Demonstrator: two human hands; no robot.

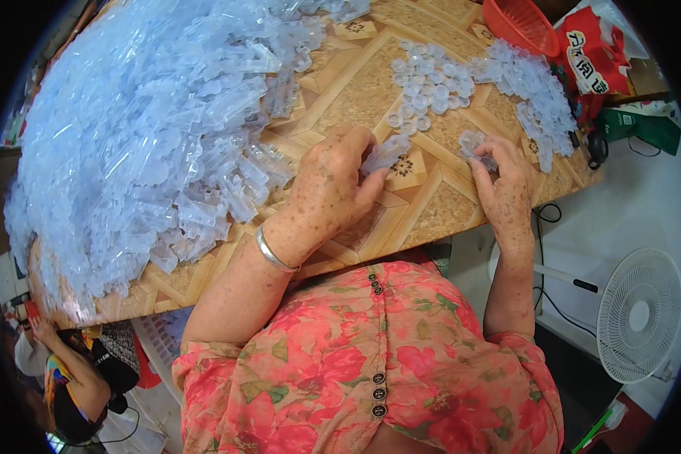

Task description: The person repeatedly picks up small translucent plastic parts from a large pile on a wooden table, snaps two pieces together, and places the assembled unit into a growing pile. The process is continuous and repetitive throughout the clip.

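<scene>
My left hand (329, 185), with a silver bangle at its wrist, is closed around a clear plastic tube-like piece (387, 153) between thumb and fingers. My right hand (509, 181) pinches another small clear plastic piece (472, 142) just above the table; its exact shape is partly covered by the fingers. Between and beyond the hands lies a cluster of round clear plastic caps (433, 79). A great heap of clear, bluish plastic pieces (151, 121) covers the table to the left. Farther right sits a smaller heap of clear plastic pieces (545, 110).
The wood-patterned table (356, 98) has a curved near edge. A red plastic basket (518, 29) and a red bag (589, 64) stand at the far right, with black-handled scissors (598, 147) nearby. A white fan (639, 318) is at right; another person's arm (83, 374) shows at lower left.
</scene>
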